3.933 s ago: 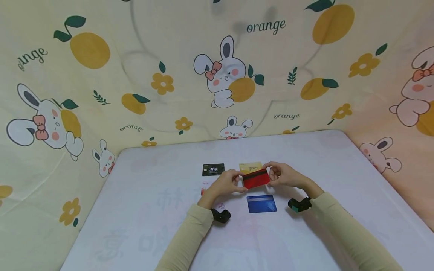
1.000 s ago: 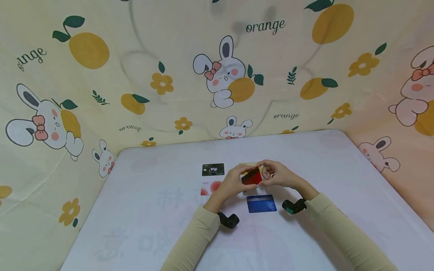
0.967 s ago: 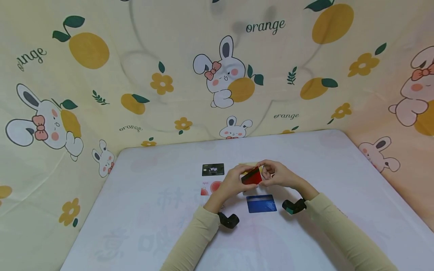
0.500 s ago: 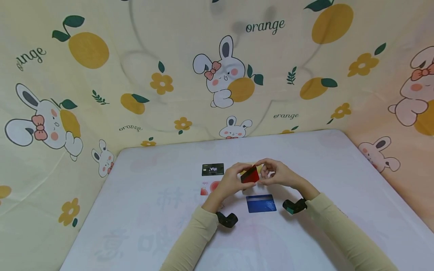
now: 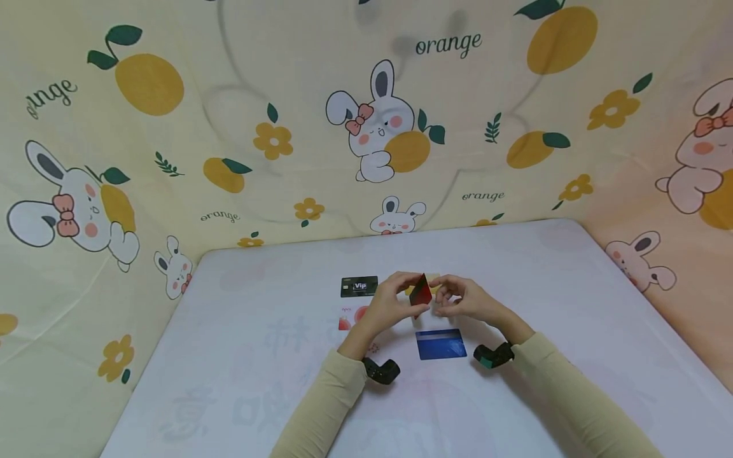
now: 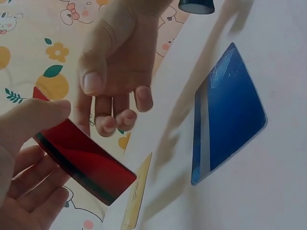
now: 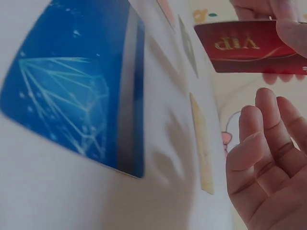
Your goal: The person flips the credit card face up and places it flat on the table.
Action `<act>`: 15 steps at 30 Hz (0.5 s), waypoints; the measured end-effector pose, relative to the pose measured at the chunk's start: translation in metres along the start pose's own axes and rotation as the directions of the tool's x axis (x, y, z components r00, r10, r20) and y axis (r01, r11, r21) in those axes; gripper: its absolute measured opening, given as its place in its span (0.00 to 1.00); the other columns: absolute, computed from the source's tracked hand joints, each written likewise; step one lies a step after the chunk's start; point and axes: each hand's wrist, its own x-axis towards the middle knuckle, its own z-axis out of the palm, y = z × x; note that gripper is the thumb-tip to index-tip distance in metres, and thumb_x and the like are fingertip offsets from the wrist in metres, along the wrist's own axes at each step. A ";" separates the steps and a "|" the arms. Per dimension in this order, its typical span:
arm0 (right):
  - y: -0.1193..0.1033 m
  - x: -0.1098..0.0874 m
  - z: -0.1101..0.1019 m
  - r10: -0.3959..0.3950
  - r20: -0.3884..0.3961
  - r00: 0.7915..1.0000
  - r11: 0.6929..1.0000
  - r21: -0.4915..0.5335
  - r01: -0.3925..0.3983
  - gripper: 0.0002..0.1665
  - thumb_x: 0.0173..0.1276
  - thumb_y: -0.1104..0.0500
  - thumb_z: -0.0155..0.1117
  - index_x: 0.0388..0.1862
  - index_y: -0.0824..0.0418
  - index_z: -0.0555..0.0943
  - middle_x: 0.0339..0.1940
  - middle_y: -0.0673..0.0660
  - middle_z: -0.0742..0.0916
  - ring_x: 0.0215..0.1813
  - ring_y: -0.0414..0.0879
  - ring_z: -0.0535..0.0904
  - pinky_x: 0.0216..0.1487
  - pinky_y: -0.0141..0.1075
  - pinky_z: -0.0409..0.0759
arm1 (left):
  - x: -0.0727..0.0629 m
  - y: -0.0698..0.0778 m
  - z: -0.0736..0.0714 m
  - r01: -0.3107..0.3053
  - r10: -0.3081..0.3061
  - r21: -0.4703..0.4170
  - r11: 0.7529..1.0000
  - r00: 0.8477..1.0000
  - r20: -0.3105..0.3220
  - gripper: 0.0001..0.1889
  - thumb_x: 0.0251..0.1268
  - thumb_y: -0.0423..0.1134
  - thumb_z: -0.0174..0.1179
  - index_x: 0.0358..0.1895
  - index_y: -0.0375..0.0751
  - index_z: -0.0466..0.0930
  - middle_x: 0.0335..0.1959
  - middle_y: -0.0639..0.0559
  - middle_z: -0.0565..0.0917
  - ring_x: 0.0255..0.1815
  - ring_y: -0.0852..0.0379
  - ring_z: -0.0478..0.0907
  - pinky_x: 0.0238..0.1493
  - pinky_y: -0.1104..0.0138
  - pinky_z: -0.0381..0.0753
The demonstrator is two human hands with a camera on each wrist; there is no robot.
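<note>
My left hand (image 5: pixel 390 305) pinches a red card (image 5: pixel 421 294) by one end, thumb on one face and fingers behind, tilted steeply above the table. In the left wrist view a dark stripe runs along the card's long edge; the right wrist view shows its other face, red with gold "VIP" lettering (image 7: pixel 238 44). Just right of the card is my right hand (image 5: pixel 468 300), its fingers loosely bent and holding nothing. A blue card (image 5: pixel 441 344) with a grey stripe lies on the table below both hands. Behind them a yellow card (image 6: pixel 138 191) is partly hidden.
A black "Vip" card (image 5: pixel 359 286) lies left of my hands. A white card with red print (image 5: pixel 346 318) is partly covered by my left hand. All rest on a white table (image 5: pixel 240 356) backed by a patterned cloth (image 5: pixel 321 114).
The red card has swung from lying broadside between both hands to nearly edge-on. My right fingers have let go of it and drawn slightly right; the left hand keeps its pinch.
</note>
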 end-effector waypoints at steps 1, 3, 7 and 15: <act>0.001 0.000 0.001 0.000 -0.003 1.000 1.000 0.002 0.000 0.32 0.57 0.65 0.70 0.59 0.71 0.71 0.38 0.67 0.81 0.38 0.39 0.75 0.34 0.29 0.77 | 0.000 0.001 0.000 0.001 -0.001 0.004 1.000 1.000 -0.001 0.29 0.53 0.35 0.71 0.61 0.37 0.74 0.56 0.42 0.79 0.61 0.48 0.77 0.65 0.57 0.75; 0.004 0.000 0.003 0.016 -0.015 1.000 1.000 0.009 -0.016 0.32 0.57 0.65 0.71 0.59 0.70 0.71 0.38 0.63 0.82 0.38 0.39 0.75 0.36 0.30 0.77 | -0.001 0.001 -0.001 -0.002 0.002 0.011 1.000 1.000 -0.003 0.30 0.53 0.35 0.71 0.61 0.37 0.73 0.57 0.42 0.79 0.61 0.49 0.77 0.65 0.60 0.75; 0.007 0.001 0.007 0.045 -0.023 0.999 0.999 0.024 -0.045 0.32 0.57 0.64 0.71 0.60 0.68 0.71 0.38 0.58 0.82 0.39 0.40 0.75 0.39 0.30 0.76 | -0.002 0.002 -0.001 -0.012 0.012 0.001 1.000 1.000 -0.007 0.31 0.54 0.36 0.70 0.63 0.37 0.72 0.58 0.42 0.78 0.62 0.49 0.76 0.65 0.61 0.75; 0.006 0.002 0.010 0.057 0.003 0.998 0.996 0.070 -0.057 0.33 0.58 0.62 0.70 0.61 0.68 0.71 0.39 0.58 0.81 0.39 0.40 0.76 0.39 0.31 0.77 | -0.001 0.004 -0.001 -0.007 0.006 -0.065 0.998 1.000 -0.017 0.30 0.54 0.34 0.70 0.63 0.38 0.72 0.59 0.40 0.77 0.63 0.46 0.75 0.66 0.57 0.73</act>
